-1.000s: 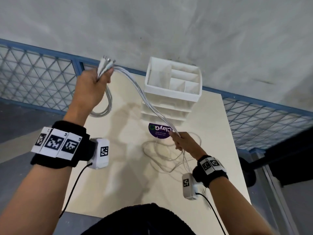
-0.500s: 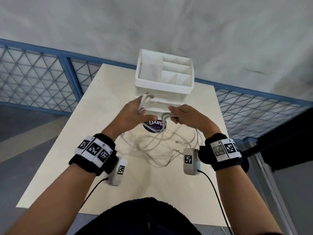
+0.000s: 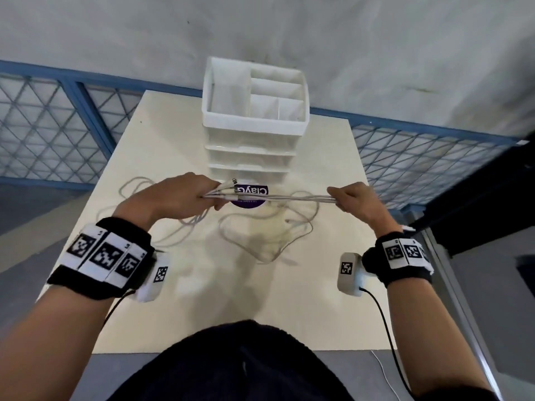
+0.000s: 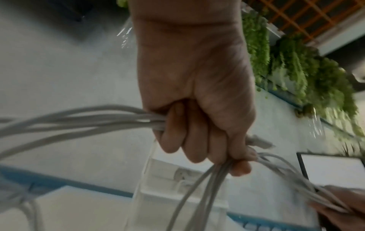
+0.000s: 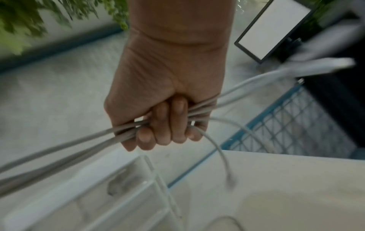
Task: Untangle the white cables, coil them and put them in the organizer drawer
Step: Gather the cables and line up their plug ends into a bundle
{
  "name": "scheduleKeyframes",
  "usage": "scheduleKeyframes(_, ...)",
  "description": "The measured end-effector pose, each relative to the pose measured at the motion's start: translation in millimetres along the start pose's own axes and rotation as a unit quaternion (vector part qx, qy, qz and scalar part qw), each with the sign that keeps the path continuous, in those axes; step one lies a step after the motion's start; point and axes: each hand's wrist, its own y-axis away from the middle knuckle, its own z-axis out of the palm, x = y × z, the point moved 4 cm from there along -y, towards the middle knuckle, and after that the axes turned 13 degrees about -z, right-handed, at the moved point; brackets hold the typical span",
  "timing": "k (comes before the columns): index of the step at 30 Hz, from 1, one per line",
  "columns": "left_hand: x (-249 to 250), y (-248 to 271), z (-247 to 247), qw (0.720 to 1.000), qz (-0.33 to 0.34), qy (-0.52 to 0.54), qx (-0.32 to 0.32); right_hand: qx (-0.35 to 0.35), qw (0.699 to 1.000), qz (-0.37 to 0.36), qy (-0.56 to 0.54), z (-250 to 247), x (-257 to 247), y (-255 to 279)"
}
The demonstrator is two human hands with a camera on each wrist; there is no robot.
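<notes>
Several white cables (image 3: 278,198) run in a taut bundle between my two hands, just in front of the white organizer (image 3: 254,117). My left hand (image 3: 185,198) grips the bundle near its plug ends (image 3: 228,185), fingers curled round it (image 4: 189,137). My right hand (image 3: 353,201) grips the other side of the bundle, fingers wrapped round the strands (image 5: 168,125). Loose loops of the cables (image 3: 260,238) lie on the table below and between the hands. The organizer's drawers (image 3: 250,157) look closed.
The beige table (image 3: 202,299) ends at a blue mesh railing (image 3: 43,134) on the left, back and right. A purple round sticker (image 3: 250,195) lies under the cables by the organizer's base. A grey wall stands behind. Black wrist-camera leads hang near the table's front edge.
My left hand came down from high on the left to table level. Both hands met by the organizer, then drew apart, stretching the cable bundle out between them.
</notes>
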Motion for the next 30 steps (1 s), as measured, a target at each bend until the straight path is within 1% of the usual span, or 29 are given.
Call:
scheduleKeyframes(3,-0.4,0.1,13.7,0.998,-0.025,-0.032,-0.057,0.029,0.998,0.038,0.037,0.4,38.4,13.3)
scheduleKeyframes(5,-1.2,-0.6,24.8,0.995,-0.029,-0.042,-0.087,0.043,0.996,0.068,0.05,2.2,57.5,23.2)
scheduleKeyframes(8,3.9,-5.2,52.0,0.983,-0.024,-0.1,-0.149,0.007,0.99,0.115,0.079,17.5,79.3,40.8)
scheduleKeyframes(11,11.5,-10.5,86.6,0.964,-0.035,-0.18,-0.193,-0.037,0.985,0.141,0.089,44.1,103.3,58.1)
scheduleKeyframes(14,11.3,-15.4,112.9,0.955,-0.049,-0.207,-0.206,-0.061,0.982,0.158,0.085,65.1,123.8,68.9)
scheduleKeyframes(16,11.8,-19.0,123.0,0.954,-0.057,-0.212,-0.203,-0.077,0.98,0.165,0.082,73.3,126.7,64.1)
scheduleKeyframes(18,16.5,-22.8,128.9,0.954,-0.057,-0.225,-0.191,-0.062,0.984,0.146,0.075,79.3,120.7,47.5)
scheduleKeyframes(20,22.0,-25.1,134.2,0.951,-0.051,-0.241,-0.185,-0.036,0.993,0.096,0.065,85.4,107.2,24.6)
scheduleKeyframes(23,24.2,-27.9,142.5,0.948,-0.054,-0.25,-0.19,-0.047,0.997,0.018,0.066,100.9,80.2,-12.5)
scheduleKeyframes(24,23.8,-27.6,144.2,0.95,-0.058,-0.243,-0.19,-0.05,0.997,0.004,0.064,107.1,75.6,-21.5)
scheduleKeyframes(26,19.1,-28.4,146.2,0.957,-0.074,-0.213,-0.185,-0.083,0.993,-0.001,0.081,121.4,72.0,-34.5)
scheduleKeyframes(28,14.2,-29.3,146.9,0.963,-0.083,-0.183,-0.182,-0.125,0.987,0.009,0.103,133.7,72.7,-40.4)
scheduleKeyframes(30,10.2,-31.0,148.2,0.966,-0.089,-0.161,-0.183,-0.118,0.988,0.028,0.094,136.8,70.9,-44.1)
